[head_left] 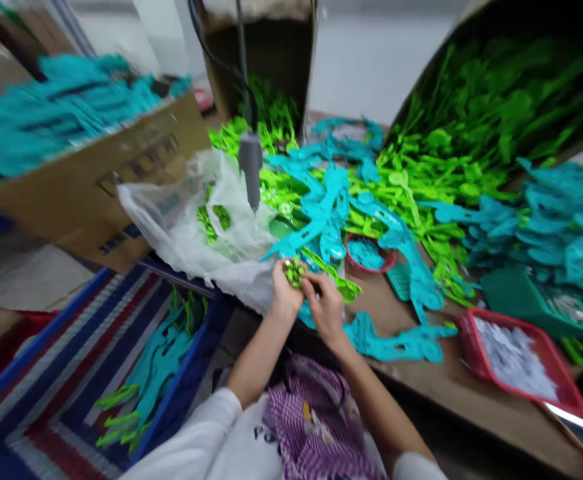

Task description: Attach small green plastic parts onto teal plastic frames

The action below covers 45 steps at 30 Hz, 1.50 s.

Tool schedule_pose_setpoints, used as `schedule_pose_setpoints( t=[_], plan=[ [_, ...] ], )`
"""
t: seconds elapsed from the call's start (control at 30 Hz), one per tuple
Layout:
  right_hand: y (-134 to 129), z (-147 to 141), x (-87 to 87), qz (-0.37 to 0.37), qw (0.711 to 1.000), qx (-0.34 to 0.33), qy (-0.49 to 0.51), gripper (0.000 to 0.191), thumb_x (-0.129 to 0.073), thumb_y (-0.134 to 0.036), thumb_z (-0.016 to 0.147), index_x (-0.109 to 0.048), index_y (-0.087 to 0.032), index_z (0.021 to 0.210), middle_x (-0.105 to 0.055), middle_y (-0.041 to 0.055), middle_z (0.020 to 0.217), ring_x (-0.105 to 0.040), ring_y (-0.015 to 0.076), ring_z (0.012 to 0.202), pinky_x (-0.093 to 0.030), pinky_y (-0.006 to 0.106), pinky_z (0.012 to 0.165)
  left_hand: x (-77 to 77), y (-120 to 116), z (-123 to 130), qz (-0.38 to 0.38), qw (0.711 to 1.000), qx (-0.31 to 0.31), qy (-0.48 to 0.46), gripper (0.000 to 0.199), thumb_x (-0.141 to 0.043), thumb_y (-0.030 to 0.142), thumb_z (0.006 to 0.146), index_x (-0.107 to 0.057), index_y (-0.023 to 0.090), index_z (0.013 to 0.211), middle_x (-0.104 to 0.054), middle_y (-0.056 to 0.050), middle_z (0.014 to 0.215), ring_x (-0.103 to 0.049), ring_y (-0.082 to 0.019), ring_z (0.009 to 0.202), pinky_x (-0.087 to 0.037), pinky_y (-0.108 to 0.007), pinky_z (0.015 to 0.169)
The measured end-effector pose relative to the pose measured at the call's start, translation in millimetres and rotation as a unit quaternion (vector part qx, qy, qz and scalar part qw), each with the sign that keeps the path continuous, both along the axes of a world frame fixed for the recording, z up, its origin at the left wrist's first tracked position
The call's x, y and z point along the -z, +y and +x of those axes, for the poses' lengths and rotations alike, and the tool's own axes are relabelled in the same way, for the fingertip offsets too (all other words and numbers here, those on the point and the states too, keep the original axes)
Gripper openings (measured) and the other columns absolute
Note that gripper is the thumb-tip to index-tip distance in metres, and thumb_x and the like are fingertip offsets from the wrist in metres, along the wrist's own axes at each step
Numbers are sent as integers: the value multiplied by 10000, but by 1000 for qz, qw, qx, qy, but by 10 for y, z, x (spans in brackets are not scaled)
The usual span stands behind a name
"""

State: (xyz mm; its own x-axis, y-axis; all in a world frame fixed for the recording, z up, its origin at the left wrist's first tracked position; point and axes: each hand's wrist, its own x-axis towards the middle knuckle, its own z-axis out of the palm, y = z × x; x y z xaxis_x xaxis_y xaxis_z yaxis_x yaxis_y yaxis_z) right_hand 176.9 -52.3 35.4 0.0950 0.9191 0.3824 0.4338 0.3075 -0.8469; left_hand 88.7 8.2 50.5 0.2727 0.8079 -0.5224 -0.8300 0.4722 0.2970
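Cupped in my left hand [287, 290] is a small cluster of green pieces [294, 272], with some shiny spots among them. My right hand [325, 305] is at its right side, thumb and fingers pinched together against the cluster; what they grip is too small to make out. Just beyond my hands lie blue plastic parts [334, 197] and a long green part [346, 287]. A grey hanging screwdriver [251, 167] points down above and left of my hands. To the left, a white plastic bag [171, 223] holds green pieces.
A cardboard box [96, 180] of blue parts stands left, above a striped, blue-edged container [36, 393]. Green parts [431, 173] spill from a box at the right. A red tray [476, 350] holds white pieces; a small red bowl [388, 265] holds blue ones.
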Motion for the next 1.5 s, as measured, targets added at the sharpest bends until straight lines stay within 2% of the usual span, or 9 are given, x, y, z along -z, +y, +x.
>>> schedule_pose_setpoints(
  t=[0.07, 0.27, 0.43, 0.6, 0.77, 1.07, 1.2, 1.4, 1.5],
  plan=[
    [-68, -48, 65, -7, 998, -14, 61, 263, -584, -416, 903, -699, -187, 962, -726, 88, 965, -673, 206, 879, -555, 332, 773, -12, -44, -50, -73, 993, -87, -35, 336, -325, 249, 931, -401, 212, 606, -457, -18, 564, -473, -103, 443, -414, -204, 443],
    [-183, -74, 203, -64, 967, 20, 244, 316, -673, -461, 821, -693, -192, 986, -664, 24, 744, -597, 155, 616, -522, 280, 589, 89, -148, -280, -131, 967, -49, -215, 174, -480, 178, 829, -436, 171, 660, -432, 10, 570, -425, -55, 394, -253, -103, 347],
    [-190, 72, 179, -109, 945, 72, 298, 416, -751, -540, 709, -691, -173, 897, -593, -9, 639, -555, 135, 570, -485, 251, 538, 141, -348, -532, -120, 968, 9, -219, 169, -488, 210, 880, -466, 163, 720, -471, -1, 628, -433, -46, 394, -213, -87, 318],
    [-114, 32, -152, -91, 928, 62, 355, 401, -737, -544, 731, -660, -174, 866, -530, -36, 574, -470, 94, 462, -362, 210, 420, 269, -610, -733, -101, 976, 32, -192, 116, -508, 198, 873, -517, 149, 769, -461, 2, 646, -396, -29, 383, -191, -80, 301],
    [19, -107, -450, -37, 955, -9, 294, 370, -692, -511, 792, -682, -175, 949, -583, -3, 639, -534, 117, 555, -468, 243, 543, 503, -968, -826, -100, 975, 68, -186, 70, -569, 177, 828, -540, 178, 764, -461, 0, 659, -409, -41, 385, -198, -82, 293],
    [-21, 15, 676, -89, 992, -51, 73, 413, -601, -564, 836, -702, -175, 929, -736, 95, 881, -689, 241, 780, -559, 360, 701, 714, -1482, -1232, -189, 973, 106, -74, 174, -532, 184, 856, -513, 171, 684, -451, 0, 608, -382, -36, 357, -173, -76, 283],
    [-4, 8, 842, -62, 995, -76, 13, 354, -564, -517, 889, -699, -194, 938, -744, 91, 922, -704, 258, 833, -559, 382, 744, 635, -1388, -1239, -172, 977, 68, -108, 127, -524, 190, 847, -516, 190, 720, -430, 7, 621, -371, -37, 350, -181, -79, 273],
    [-2, 95, 668, -81, 995, -55, -9, 396, -551, -533, 885, -686, -161, 904, -734, 89, 871, -686, 230, 806, -552, 375, 766, 249, -798, -1025, -62, 992, -50, -98, 140, -432, 179, 883, -528, 178, 780, -406, 27, 626, -355, -36, 338, -211, -106, 248],
    [-45, 184, 547, -120, 990, -49, 47, 404, -570, -542, 863, -678, -157, 922, -715, 60, 803, -652, 181, 687, -548, 323, 668, 213, -532, -904, -10, 997, -33, -69, 168, -416, 174, 907, -513, 158, 771, -417, 34, 640, -354, -17, 355, -198, -94, 265]
  ],
)
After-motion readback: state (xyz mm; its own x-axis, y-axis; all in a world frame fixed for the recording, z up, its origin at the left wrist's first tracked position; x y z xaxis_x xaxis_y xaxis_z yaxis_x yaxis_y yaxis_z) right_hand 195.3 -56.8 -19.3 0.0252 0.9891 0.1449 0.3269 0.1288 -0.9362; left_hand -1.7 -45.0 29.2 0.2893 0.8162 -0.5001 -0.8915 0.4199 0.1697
